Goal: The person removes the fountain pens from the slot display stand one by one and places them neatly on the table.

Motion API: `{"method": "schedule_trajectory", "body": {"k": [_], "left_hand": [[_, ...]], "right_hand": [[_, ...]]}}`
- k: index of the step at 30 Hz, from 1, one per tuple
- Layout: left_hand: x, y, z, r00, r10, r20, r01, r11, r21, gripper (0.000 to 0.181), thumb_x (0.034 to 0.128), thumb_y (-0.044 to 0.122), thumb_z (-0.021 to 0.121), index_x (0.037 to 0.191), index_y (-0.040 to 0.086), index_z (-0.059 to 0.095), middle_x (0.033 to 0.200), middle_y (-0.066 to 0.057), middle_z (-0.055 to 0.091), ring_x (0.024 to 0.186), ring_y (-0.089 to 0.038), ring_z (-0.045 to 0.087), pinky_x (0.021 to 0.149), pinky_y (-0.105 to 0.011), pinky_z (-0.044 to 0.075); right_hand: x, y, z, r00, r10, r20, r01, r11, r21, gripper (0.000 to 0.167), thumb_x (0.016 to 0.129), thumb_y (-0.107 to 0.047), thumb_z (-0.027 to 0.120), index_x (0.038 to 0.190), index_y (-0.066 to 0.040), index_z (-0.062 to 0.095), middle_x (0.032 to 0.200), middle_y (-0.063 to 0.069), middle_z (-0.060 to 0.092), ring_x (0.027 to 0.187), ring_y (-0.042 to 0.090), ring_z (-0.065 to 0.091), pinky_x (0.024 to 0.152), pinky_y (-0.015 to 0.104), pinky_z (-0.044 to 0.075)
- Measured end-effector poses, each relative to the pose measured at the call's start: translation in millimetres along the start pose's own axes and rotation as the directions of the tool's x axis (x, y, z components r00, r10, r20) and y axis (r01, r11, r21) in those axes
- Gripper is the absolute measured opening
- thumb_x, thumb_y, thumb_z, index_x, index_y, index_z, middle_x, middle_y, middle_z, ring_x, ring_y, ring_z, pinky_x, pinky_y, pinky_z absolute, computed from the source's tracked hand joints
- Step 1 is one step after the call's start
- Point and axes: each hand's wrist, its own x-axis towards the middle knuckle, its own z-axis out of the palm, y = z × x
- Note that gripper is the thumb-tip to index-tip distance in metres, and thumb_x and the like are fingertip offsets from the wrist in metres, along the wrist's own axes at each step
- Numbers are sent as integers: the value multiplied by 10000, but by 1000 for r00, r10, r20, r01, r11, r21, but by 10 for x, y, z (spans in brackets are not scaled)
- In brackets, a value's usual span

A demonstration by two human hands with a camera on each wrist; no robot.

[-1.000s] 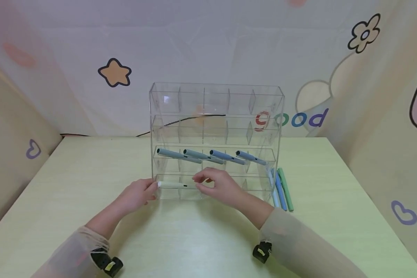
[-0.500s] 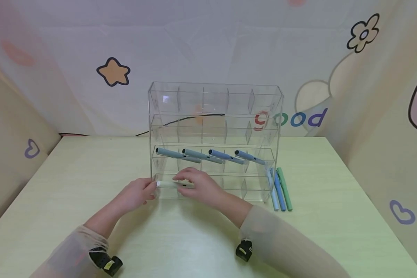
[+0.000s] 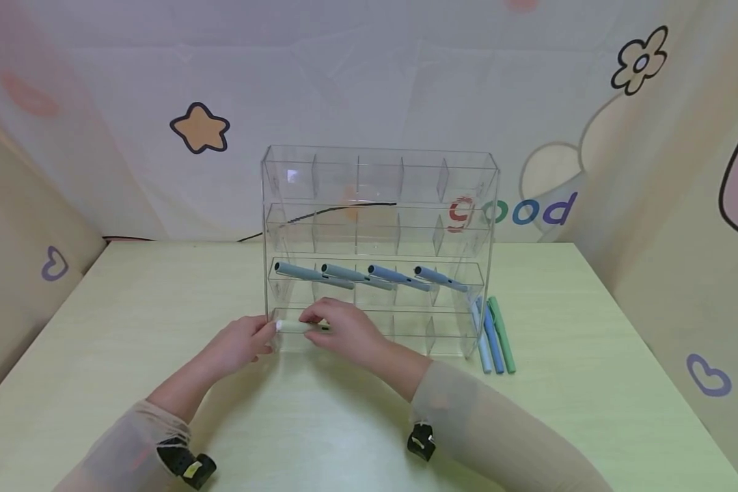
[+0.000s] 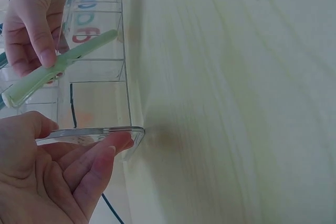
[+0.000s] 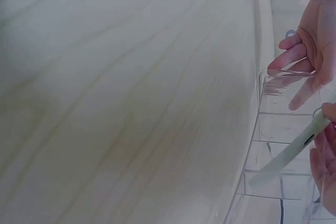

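Note:
A clear acrylic rack [image 3: 378,311] with several divided tiers stands on the table. My left hand [image 3: 240,343] holds its lower left side panel, thumb on one face and fingers on the other, as the left wrist view shows. A pale green pen [image 3: 290,326] lies slanted at the left of the lowest tier. My right hand [image 3: 350,333] pinches that pen between thumb and fingers near its middle; in the left wrist view the pen [image 4: 26,88] shows its clip end toward the left hand. Part of the pen is hidden behind the right fingers.
In the tier above lie several pens: a grey-teal pen [image 3: 307,272], another grey-teal pen [image 3: 350,275], a blue pen [image 3: 396,276] and another blue pen [image 3: 439,277]. Right of the rack, a light blue pen [image 3: 483,348], a blue pen [image 3: 493,338] and a green pen [image 3: 502,335] lie on the table [image 3: 590,383].
My right hand has moved left along the lowest tier, from the pale green pen's right end onto its middle, and now pinches it. The left hand keeps its hold on the rack.

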Motion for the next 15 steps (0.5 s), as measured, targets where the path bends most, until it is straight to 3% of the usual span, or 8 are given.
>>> {"method": "schedule_trajectory", "body": {"k": [8, 15], "left_hand": [[14, -1, 11, 1000, -5, -4, 5, 1000, 0, 387, 989, 203, 352, 1176, -83, 534, 1174, -287, 566, 899, -313, 657, 695, -387, 516], [-15, 21, 13, 1000, -25, 1, 25, 1000, 14, 454, 995, 218, 342, 1306, -98, 437, 1229, -297, 529, 912, -306, 654, 712, -396, 510]], "right_hand": [[-78, -32, -98, 992, -47, -119, 56, 996, 76, 189, 857, -120, 671, 1042, -80, 666, 988, 3, 663, 915, 110, 619, 822, 270, 473], [-146, -9, -180, 981, -98, -168, 114, 989, 91, 189, 847, -106, 682, 1034, -84, 672, 1001, 0, 666, 914, 103, 618, 807, 234, 473]]}}
